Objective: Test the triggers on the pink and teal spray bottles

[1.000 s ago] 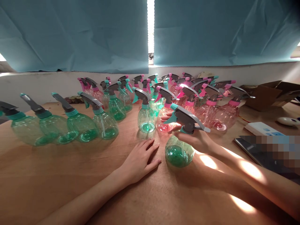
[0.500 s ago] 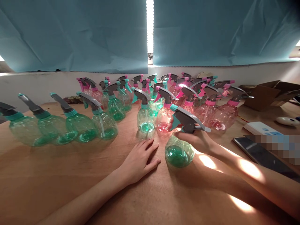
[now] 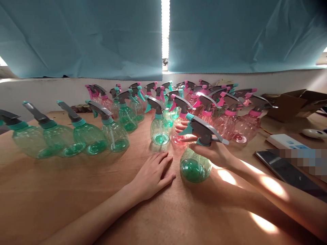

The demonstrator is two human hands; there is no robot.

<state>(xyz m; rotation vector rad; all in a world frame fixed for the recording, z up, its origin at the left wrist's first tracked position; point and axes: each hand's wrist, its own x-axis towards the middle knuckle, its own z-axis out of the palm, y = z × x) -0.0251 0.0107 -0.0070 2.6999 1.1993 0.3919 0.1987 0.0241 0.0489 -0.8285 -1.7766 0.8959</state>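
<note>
Palm down on the wooden table [image 3: 143, 217], my left hand [image 3: 152, 175] lies open, its fingers spread and holding nothing. Just right of it a green spray bottle [image 3: 194, 166] stands upright, with a grey head and teal nozzle and trigger. My right hand [image 3: 217, 153] is round the neck of this bottle. Its fingers are stretched out and apart behind the teal trigger, not wrapped round it; part of the palm is hidden by the spray head. Beyond my hands stand another green spray bottle [image 3: 159, 131] and a pink spray bottle [image 3: 178, 132].
A row of green spray bottles [image 3: 89, 137] stands at the left. Several pink and green ones crowd the back, up to a pink bottle [image 3: 246, 126]. At the right are a phone [image 3: 283, 170], a white box [image 3: 286, 141], a white mouse [image 3: 313, 133] and an open carton [image 3: 288, 105].
The fingers of my right hand have straightened and spread away from the spray bottle's trigger and neck. The bottle and my left hand stay in place. The view has shifted slightly.
</note>
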